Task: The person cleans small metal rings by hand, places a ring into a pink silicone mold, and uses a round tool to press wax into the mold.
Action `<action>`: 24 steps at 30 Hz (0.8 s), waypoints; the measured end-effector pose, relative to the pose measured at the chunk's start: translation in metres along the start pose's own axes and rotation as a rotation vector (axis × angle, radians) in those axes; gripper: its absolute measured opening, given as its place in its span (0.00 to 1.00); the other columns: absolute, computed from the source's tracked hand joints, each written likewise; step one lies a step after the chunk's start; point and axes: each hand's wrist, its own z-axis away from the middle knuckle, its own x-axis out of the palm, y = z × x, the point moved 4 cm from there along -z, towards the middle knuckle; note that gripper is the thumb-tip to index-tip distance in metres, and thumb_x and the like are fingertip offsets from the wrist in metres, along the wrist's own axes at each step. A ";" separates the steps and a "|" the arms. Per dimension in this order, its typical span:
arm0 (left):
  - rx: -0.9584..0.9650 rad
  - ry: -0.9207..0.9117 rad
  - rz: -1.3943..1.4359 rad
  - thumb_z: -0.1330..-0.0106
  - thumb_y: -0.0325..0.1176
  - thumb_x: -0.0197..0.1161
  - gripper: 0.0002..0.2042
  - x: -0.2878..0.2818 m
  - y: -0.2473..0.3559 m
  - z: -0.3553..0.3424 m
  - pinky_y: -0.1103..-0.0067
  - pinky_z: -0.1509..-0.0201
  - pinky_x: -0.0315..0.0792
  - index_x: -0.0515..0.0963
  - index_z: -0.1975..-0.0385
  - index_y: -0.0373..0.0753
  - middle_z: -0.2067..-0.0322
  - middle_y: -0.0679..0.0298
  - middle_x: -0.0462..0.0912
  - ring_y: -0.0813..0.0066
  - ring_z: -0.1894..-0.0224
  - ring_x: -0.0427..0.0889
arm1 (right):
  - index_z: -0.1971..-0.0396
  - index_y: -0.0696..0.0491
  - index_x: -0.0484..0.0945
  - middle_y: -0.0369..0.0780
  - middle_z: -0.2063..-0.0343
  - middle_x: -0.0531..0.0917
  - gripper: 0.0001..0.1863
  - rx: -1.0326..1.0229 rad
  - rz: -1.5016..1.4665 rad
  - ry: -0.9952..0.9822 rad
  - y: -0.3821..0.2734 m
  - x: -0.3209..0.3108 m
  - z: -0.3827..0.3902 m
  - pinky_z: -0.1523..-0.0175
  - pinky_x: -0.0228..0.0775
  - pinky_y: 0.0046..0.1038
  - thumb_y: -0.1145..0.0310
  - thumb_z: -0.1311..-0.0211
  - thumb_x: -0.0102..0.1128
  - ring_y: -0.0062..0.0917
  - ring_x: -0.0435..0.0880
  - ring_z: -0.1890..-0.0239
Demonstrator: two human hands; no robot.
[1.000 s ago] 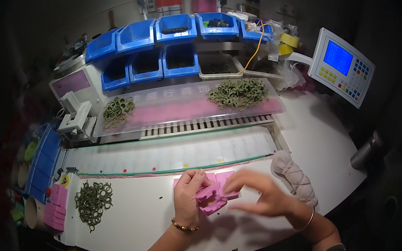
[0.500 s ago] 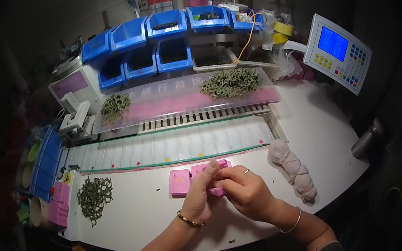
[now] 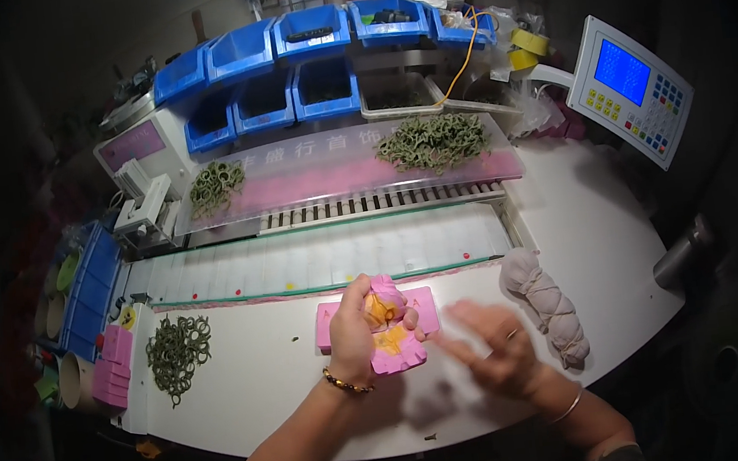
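Observation:
My left hand point(image 3: 354, 331) grips a pink foam block point(image 3: 394, 336) with a yellow-orange patch showing at its middle, lifted just over the white table. Beneath and behind it lie flat pink foam pads point(image 3: 422, 308). My right hand point(image 3: 494, 352) is to the right of the block, blurred, with fingers spread and nothing in it. A bead bracelet sits on my left wrist and a thin bangle on my right.
A heap of dark green rings point(image 3: 177, 351) lies at the left, stacked pink blocks point(image 3: 112, 370) beside it. A knotted grey cloth point(image 3: 548, 306) rests at the right. Behind stand a conveyor machine point(image 3: 357, 205) carrying green ring piles, blue bins point(image 3: 312, 34) and a control panel point(image 3: 633, 86).
Both hands were together on the pink block; now my right hand has come off and moved right, while my left hand keeps the block, turned to show its yellow middle.

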 end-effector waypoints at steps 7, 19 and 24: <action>-0.031 -0.088 -0.039 0.24 0.48 0.44 0.21 -0.006 0.000 -0.003 0.61 0.72 0.80 0.73 0.65 0.34 0.73 0.55 0.76 0.58 0.73 0.79 | 0.34 0.52 0.70 0.50 0.43 0.76 0.39 0.586 0.244 -0.215 0.088 -0.038 0.040 0.39 0.70 0.42 0.75 0.50 0.70 0.47 0.77 0.43; -0.052 0.021 -0.077 0.23 0.46 0.43 0.20 -0.009 -0.023 -0.007 0.65 0.69 0.81 0.73 0.64 0.35 0.71 0.58 0.75 0.65 0.66 0.79 | 0.41 0.51 0.79 0.54 0.45 0.80 0.32 0.181 0.148 0.146 0.015 -0.057 -0.040 0.53 0.76 0.31 0.78 0.51 0.66 0.34 0.85 0.61; 0.443 0.073 -0.434 0.21 0.36 0.43 0.13 -0.019 -0.023 -0.002 0.75 0.54 0.78 0.74 0.56 0.35 0.59 0.65 0.73 0.76 0.55 0.77 | 0.42 0.44 0.81 0.51 0.43 0.80 0.27 0.012 0.028 -0.262 -0.001 -0.033 -0.039 0.58 0.73 0.24 0.70 0.45 0.58 0.23 0.79 0.72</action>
